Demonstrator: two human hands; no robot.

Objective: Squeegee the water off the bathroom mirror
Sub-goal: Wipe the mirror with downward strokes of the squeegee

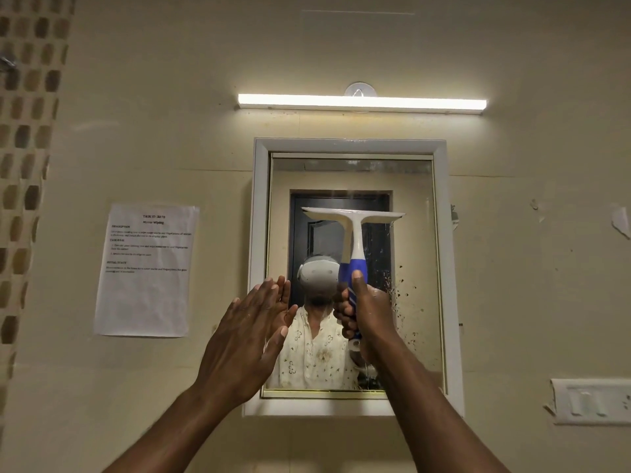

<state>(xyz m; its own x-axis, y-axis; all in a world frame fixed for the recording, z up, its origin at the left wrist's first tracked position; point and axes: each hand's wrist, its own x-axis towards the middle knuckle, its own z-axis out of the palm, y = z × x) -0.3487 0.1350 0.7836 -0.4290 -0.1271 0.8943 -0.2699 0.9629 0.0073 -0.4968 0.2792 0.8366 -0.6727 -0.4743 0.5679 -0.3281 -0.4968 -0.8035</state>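
A white-framed mirror (415, 261) hangs on the cream wall at centre. My right hand (370, 312) is closed around the blue handle of a white squeegee (353, 227), thumb up along the handle. Its blade lies level across the mirror's middle, against or very near the glass. My left hand (246, 336) is flat with fingers together, its fingertips at the mirror's left frame edge, holding nothing. Dark specks dot the mirror's right side below the blade. A person wearing a white headset is reflected in the glass.
A lit tube light (362, 102) runs above the mirror. A printed paper sheet (146, 269) is taped to the wall on the left. A white switch plate (592, 401) sits at lower right. Mosaic tiles (25, 165) run down the far left.
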